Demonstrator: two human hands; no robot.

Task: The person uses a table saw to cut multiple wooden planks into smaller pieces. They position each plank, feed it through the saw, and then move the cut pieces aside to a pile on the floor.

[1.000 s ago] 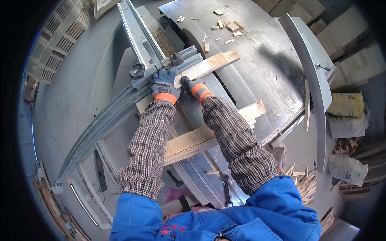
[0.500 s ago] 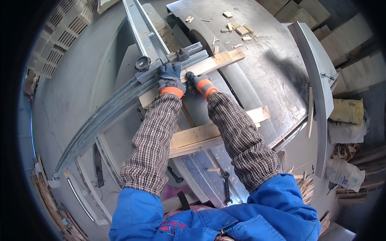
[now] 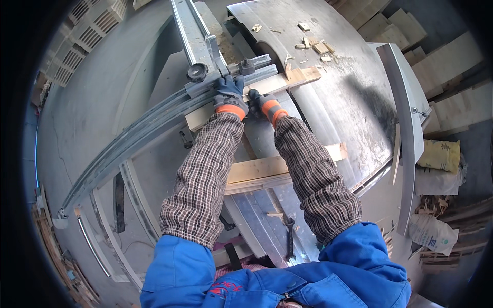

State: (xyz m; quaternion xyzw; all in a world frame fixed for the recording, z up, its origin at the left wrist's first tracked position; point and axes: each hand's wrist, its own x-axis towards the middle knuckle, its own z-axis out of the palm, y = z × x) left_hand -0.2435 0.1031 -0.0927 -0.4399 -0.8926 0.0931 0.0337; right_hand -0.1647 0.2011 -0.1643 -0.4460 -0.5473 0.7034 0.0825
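Work table: a broad grey metal table (image 3: 341, 110), streaked with dust, fills the middle and the upper right; directions run from the centre of the view, with 12 at the top.
Wooden board: a long, pale, flat wooden board (image 3: 272, 84) lies near 12 o'clock, slanting from about 10 toward 1, its far end browner; both hands meet it.
Metal fence: a long, ridged grey metal rail (image 3: 136, 131) sweeps from 8 o'clock up to 12, alongside the board's far edge.
Left hand: the left hand (image 3: 229, 96), in a dark grey glove with an orange cuff, lies across the board toward the fence at nearly 12; whether the fingers clamp the wood cannot be told.
Right hand: the right hand (image 3: 263, 105), gloved alike, sits just beside it toward 1 o'clock, fingertips at the board's near edge; its grip cannot be told either.
Sleeves: brown-and-white checked oversleeves (image 3: 328, 182) cover both forearms, above a bright blue jacket (image 3: 328, 280) at 6.
Second board: another pale wooden board (image 3: 259, 170) crosses just below centre, partly hidden by the right forearm.
Knob: a round black knob (image 3: 197, 72) stands at 11.
Offcuts: small wooden scraps (image 3: 321, 48) lie scattered at 1.
Wrench: a dark metal wrench (image 3: 290, 241) rests at 5.
Sack: a yellow woven sack (image 3: 439, 155) slumps at 3.
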